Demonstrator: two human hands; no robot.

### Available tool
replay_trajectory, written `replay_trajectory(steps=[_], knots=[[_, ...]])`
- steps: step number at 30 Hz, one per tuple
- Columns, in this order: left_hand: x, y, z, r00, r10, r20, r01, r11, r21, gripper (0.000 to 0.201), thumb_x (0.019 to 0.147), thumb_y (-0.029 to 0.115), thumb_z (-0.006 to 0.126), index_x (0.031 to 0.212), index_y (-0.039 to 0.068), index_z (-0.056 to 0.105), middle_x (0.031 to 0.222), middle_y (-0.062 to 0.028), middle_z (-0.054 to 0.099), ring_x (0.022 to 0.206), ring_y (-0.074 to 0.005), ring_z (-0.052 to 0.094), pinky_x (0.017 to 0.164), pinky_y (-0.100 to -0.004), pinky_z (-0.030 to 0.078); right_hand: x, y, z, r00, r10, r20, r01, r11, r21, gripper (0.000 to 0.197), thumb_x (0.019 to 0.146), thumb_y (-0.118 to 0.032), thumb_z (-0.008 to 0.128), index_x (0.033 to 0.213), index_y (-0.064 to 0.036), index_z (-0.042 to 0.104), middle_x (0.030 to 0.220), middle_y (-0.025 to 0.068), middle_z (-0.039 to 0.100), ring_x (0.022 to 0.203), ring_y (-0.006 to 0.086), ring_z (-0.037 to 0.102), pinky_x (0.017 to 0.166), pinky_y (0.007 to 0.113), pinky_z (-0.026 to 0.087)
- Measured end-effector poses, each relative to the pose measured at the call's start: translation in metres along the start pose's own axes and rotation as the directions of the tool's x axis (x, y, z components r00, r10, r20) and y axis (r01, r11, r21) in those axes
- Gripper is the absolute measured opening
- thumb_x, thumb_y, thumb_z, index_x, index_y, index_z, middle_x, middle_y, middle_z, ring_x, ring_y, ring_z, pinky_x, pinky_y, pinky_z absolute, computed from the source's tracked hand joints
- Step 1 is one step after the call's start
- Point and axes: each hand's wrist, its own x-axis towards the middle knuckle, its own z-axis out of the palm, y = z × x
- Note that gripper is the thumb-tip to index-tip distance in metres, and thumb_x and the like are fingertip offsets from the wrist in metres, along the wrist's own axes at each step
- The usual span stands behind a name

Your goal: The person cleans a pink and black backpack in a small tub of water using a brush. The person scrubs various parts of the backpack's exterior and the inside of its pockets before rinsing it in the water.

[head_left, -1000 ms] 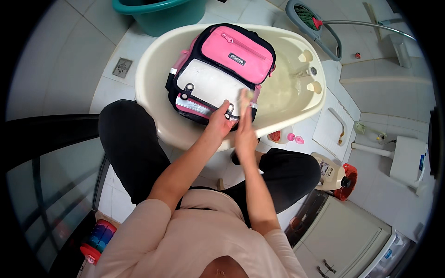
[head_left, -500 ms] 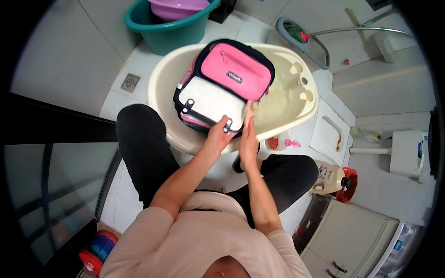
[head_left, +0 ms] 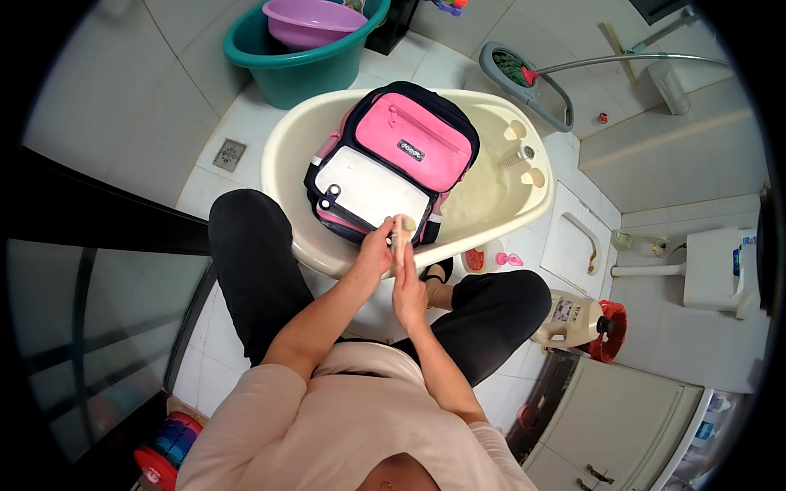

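Observation:
A pink, white and navy backpack point(head_left: 377, 178) lies across the cream plastic tub point(head_left: 491, 217), its pink pocket on the far side and the white flap toward me. My left hand point(head_left: 376, 252) is closed at the near edge of the bag, by the flap's lower right corner, and seems to pinch the strap or buckle there. In my right hand point(head_left: 408, 292) is a small pale scrub brush point(head_left: 402, 231), held against that same corner. The fingers cover part of the brush. Shallow cloudy water point(head_left: 477, 192) stands in the tub's right part.
Beyond the tub, a teal basin point(head_left: 315, 74) holds a purple bowl point(head_left: 311, 23). A grey mop bucket point(head_left: 524, 86) stands far right. Nearer right are a beige jug point(head_left: 565, 319), a red bin point(head_left: 612, 331) and a squat toilet point(head_left: 573, 237). A floor drain point(head_left: 230, 154) lies left of the tub.
My right hand has drawn the brush toward me and left, from the flap's right side to its lower corner. My left hand has shifted slightly left and nearer. The view has moved a little.

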Motion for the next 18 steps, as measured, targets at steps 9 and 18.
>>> replay_trajectory(steps=[9,18], knots=[[0.003,0.001,-0.002,0.999,-0.012,0.049,0.011,1.000,0.013,0.026,0.087,0.019,0.042,0.106,0.001,0.045,0.098,-0.0112,0.053,0.089,-0.0230,0.053,0.079,-0.0376,0.045,0.014,0.011,0.006,0.995,-0.096,-0.013,0.094,0.990,-0.104,0.047,0.087,-0.033,0.032,0.131,-0.0240,0.017,0.070,0.0260,0.055,0.063,0.0404,0.055,0.053,0.049,0.040],[0.006,0.000,0.002,0.999,-0.033,0.000,0.033,0.997,0.072,0.028,0.087,0.019,0.043,0.108,0.001,0.044,0.096,-0.0079,0.052,0.090,-0.0225,0.052,0.077,-0.0384,0.045,0.034,0.008,-0.009,0.995,-0.095,0.026,0.098,0.981,-0.169,0.046,0.087,-0.031,0.031,0.131,-0.0208,0.018,0.077,0.0260,0.056,0.067,0.0409,0.055,0.059,0.048,0.041]])
